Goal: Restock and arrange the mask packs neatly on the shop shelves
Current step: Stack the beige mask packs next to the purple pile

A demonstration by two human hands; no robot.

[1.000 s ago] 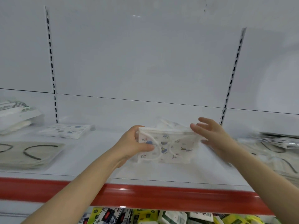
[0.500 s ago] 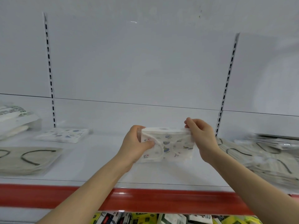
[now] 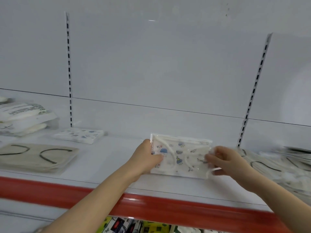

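Mask pack point(image 3: 180, 158) held upright between left hand point(image 3: 148, 159) and right hand point(image 3: 226, 161).

Right-hand stack point(image 3: 286, 165) motion-blurred, cut by edge; lower-shelf boxes point(image 3: 134, 227) cropped; pack print point(image 3: 25, 109) illegible.

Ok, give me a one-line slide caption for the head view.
Both hands, left hand and right hand, hold a printed mask pack over the white shelf.
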